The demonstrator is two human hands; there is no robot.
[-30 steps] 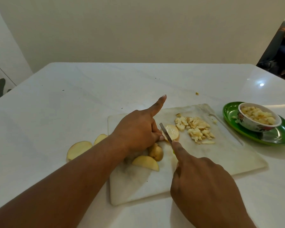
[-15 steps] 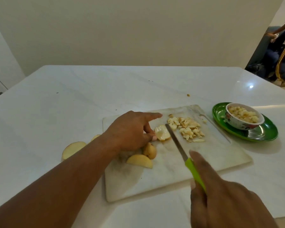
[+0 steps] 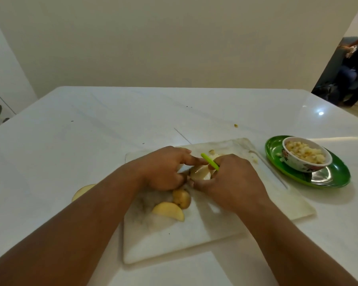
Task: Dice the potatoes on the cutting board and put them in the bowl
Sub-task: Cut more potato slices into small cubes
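Since half a second ago, my right hand [image 3: 228, 178] has travelled from the near right of the cutting board [image 3: 207, 240] up to its middle, and now meets my left hand [image 3: 163, 168] over the potato piece [image 3: 201, 174]. That piece, pale cut face up, sits between the two hands, just left of the board's centre line. Its long axis is not readable; fingers cover most of its outline.

Left hand: fingers curled down onto the piece's left side, index finger extended toward the right hand. Right hand: fingers closed around the knife [image 3: 210, 161]. Only the lime-green handle shows, a short bar running from the far left down to the near right, its free end pointing to the board's far left corner. The blade is hidden under the hand, so I cannot tell which way it points.

Nearer to me on the board, a small unpeeled potato [image 3: 181, 198] rests just beside a potato wedge [image 3: 168, 210], whose long axis runs left to right with its curved skin edge away from me. Another slice [image 3: 82, 190] lies on the counter [image 3: 70, 151] off the board's left edge, partly behind my left forearm.

Off the board's far right corner, the bowl [image 3: 304, 162] holds diced potato and stands on a green plate [image 3: 335, 178].
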